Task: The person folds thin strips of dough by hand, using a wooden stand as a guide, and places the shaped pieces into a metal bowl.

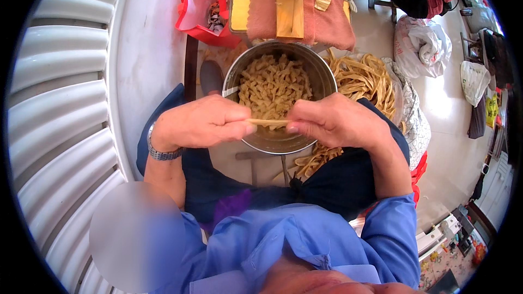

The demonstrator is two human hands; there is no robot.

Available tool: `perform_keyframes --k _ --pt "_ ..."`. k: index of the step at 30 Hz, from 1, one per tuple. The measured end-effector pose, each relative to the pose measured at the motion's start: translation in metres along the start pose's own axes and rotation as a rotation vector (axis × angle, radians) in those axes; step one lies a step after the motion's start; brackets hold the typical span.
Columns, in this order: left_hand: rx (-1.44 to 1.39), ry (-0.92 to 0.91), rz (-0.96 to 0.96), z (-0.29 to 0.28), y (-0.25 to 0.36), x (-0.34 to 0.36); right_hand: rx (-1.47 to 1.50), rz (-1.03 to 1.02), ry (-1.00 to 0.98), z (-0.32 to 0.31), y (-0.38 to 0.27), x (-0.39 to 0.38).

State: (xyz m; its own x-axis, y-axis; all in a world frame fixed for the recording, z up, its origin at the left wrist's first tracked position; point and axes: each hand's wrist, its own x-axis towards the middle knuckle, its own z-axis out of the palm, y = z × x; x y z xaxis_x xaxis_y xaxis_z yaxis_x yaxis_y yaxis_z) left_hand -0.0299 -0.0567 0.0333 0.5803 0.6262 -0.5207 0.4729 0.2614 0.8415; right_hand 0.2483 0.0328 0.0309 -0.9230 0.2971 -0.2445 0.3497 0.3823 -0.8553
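Observation:
A short tan strip (pixel 268 123) is stretched level between both hands, just above the near rim of a round metal pot (pixel 321 79). My left hand (pixel 199 122), with a metal watch at the wrist, pinches the strip's left end. My right hand (pixel 335 121) pinches its right end. The pot is partly filled with several knotted tan pieces (pixel 275 84). A heap of loose long tan strips (pixel 362 79) lies on a patterned cloth to the right of the pot.
A red plastic bag (pixel 202 5) stands at the back left. A wooden device wrapped in pink cloth (pixel 291 2) sits behind the pot. White plastic bags (pixel 425 43) lie on the floor to the right. A white ribbed surface (pixel 60 103) fills the left side.

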Motion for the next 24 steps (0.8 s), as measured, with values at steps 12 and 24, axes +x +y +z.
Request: perform_keyframes --k 12,24 --pt "-0.081 0.797 0.262 -0.031 0.01 0.073 -0.445 -0.143 0.776 -0.038 0.039 0.03" --pt "0.415 1.048 0.18 -0.041 -0.002 0.105 -0.732 0.119 0.75 -0.053 0.076 0.043"
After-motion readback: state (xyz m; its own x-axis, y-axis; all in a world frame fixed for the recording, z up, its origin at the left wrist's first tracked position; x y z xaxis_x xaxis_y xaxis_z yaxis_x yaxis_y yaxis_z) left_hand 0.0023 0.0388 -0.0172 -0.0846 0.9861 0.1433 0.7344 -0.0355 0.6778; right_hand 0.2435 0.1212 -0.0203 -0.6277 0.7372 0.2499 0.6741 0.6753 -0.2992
